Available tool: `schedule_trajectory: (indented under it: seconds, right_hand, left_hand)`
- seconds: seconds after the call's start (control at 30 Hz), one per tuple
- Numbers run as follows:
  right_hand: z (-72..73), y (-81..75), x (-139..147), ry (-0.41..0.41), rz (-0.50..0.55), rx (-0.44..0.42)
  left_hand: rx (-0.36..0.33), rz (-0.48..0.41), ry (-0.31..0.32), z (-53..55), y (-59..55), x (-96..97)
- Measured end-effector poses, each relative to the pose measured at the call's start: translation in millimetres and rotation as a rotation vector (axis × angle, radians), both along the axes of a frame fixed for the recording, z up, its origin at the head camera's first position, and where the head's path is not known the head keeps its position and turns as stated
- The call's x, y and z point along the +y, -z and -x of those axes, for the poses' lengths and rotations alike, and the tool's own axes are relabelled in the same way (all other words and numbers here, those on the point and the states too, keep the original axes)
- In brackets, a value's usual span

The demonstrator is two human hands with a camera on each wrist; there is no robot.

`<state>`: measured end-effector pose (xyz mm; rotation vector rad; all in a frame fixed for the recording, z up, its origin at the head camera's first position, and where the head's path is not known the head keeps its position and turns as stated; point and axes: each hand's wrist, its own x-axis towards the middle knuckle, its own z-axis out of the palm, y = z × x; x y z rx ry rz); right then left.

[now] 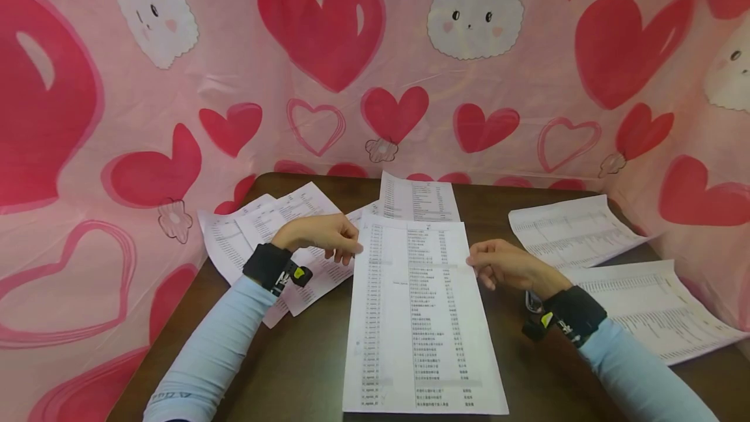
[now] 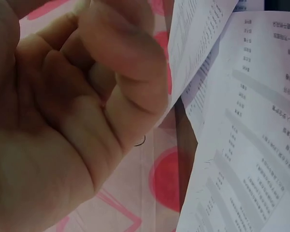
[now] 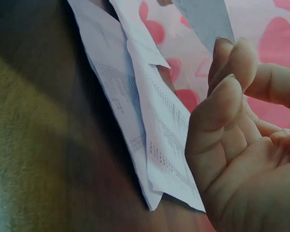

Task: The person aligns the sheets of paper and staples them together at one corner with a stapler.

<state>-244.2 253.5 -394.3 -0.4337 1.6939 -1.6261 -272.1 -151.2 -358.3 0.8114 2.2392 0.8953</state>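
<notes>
A printed sheet of paper (image 1: 422, 318), covered in rows of small text, is held up between both hands over the table. My left hand (image 1: 322, 236) pinches its left edge near the top, thumb and finger together. On the opposite edge, slightly lower, my right hand (image 1: 504, 262) pinches the sheet. In the right wrist view a corner of the held paper (image 3: 208, 21) shows above the curled fingers (image 3: 217, 106). The left wrist view shows my bent fingers (image 2: 130, 53), but the pinch point itself is hidden there.
Several overlapping printed sheets (image 1: 316, 279) lie at the left of the brown table (image 1: 275, 376). Another sheet (image 1: 418, 197) lies behind the held one. At the right are two more groups of printed paper (image 1: 577, 226), (image 1: 650, 311) near a pink heart-patterned cloth (image 1: 527, 83).
</notes>
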Motion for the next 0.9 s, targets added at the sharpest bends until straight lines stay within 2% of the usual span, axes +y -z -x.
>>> schedule_trajectory:
  seconds: [0.2,0.43,0.67,0.9]
  right_hand:
    - [-3.2,6.5,1.0,-0.055,-0.014,0.019]
    - [-6.6,14.0,1.8,-0.076,-0.056,0.021]
    - [-8.4,21.7,2.3,-0.103,-0.093,0.018]
    - [-9.7,25.1,3.1,-0.104,-0.159,0.059]
  left_hand:
    - [-0.069,0.039,0.003,-4.5,2.5,1.3]
    - [-0.090,0.075,0.021,-6.4,7.4,2.9]
    - [-0.154,0.087,0.027,-11.4,15.2,6.2]
    - [-0.142,0.102,0.064,-10.6,20.7,9.5]
